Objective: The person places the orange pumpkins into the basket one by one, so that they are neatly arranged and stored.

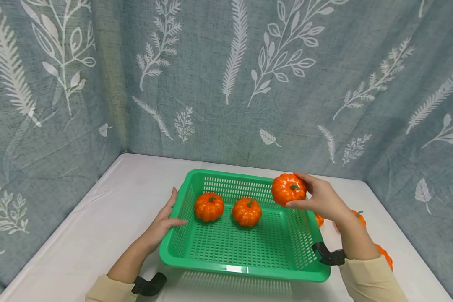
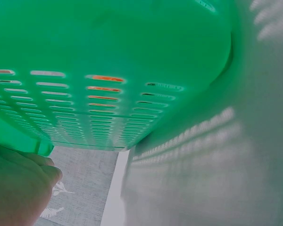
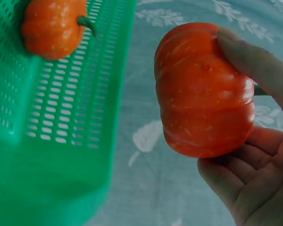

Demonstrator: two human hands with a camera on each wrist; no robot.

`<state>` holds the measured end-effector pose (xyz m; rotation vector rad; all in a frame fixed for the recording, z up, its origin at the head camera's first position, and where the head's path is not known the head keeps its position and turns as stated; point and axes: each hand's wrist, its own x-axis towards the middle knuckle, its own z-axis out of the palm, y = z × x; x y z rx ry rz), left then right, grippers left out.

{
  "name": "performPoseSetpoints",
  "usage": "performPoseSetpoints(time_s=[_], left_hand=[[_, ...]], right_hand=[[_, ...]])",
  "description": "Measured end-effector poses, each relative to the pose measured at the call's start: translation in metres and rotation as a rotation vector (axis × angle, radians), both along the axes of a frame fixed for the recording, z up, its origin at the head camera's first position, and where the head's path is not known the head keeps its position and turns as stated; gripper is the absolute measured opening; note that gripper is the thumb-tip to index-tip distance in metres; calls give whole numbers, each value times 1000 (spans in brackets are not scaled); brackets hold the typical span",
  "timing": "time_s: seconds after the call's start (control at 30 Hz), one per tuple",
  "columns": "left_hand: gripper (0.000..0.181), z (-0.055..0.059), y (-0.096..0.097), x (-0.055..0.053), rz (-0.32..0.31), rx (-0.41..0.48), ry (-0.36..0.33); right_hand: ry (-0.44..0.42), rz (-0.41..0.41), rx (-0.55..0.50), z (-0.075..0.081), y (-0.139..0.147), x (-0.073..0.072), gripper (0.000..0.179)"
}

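A small orange pumpkin with a green stem is pinched between the thumb and fingers of my right hand, above the right back part of a green plastic basket. In the right wrist view this pumpkin appears close up, its stem turned toward the palm. My left hand grips the basket's left rim, thumb over the edge and fingers along the outside. Inside the basket sit two more pumpkins, one at the left and one near the middle.
Right of the basket, partly hidden by the right arm, lie more pumpkins, one behind the wrist and one by the sleeve. A white-covered table carries everything. Leaf-patterned grey-green cloth hangs behind and at the sides.
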<state>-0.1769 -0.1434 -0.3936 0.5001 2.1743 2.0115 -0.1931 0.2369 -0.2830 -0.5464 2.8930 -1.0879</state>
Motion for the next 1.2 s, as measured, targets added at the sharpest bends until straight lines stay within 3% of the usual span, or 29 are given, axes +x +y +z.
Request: performPoseSetpoints(time_s=[0.5,0.9,1.2], left_hand=[[92,1,2,0,0,-2,-20],[94,2,2,-1,-5,9,-20],[92,1,3,0,-4,5,-17]], right_hand=[[-99,-12,157,-33,-20,-29,81],[-90,12,282,-46,-22,-35,78],[-152,16,350,-55,-21,-38,78]])
